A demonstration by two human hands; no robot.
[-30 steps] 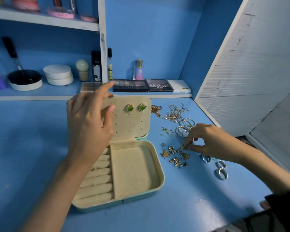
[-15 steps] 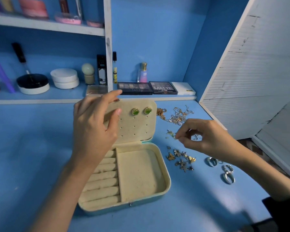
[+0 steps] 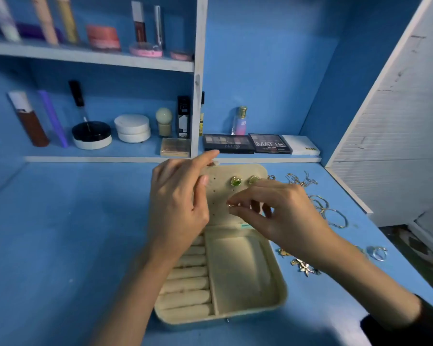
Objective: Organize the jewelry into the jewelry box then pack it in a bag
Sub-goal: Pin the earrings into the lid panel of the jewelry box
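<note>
- A small gold piece point(image 3: 231, 205) has been carried from the loose pile right of the jewelry box point(image 3: 280, 288) to the box's raised lid panel point(image 3: 221, 176). It is now held at the perforated rows, below the two green studs point(image 3: 236, 181) already pinned near the panel's top edge.
- The piece is pinched between thumb and forefinger of the right hand point(image 3: 283, 216), with the other fingers fanned loosely behind. Whether its post has entered a hole cannot be told.
- The lid panel is held upright by the left hand point(image 3: 178, 203), forefinger hooked over the top edge and thumb laid on the face.
- Half a second earlier the right hand was raised above the table to the right of the box; a second earlier it was down at the gold charms point(image 3: 303, 267).
- A third earring is judged to be going in. The box's ring rolls point(image 3: 185, 283) and open compartment point(image 3: 238, 270) hold nothing yet. Chains point(image 3: 301, 178), hoops point(image 3: 328, 211) and rings point(image 3: 378, 253) lie right of the box, so most sorting is left.
</note>
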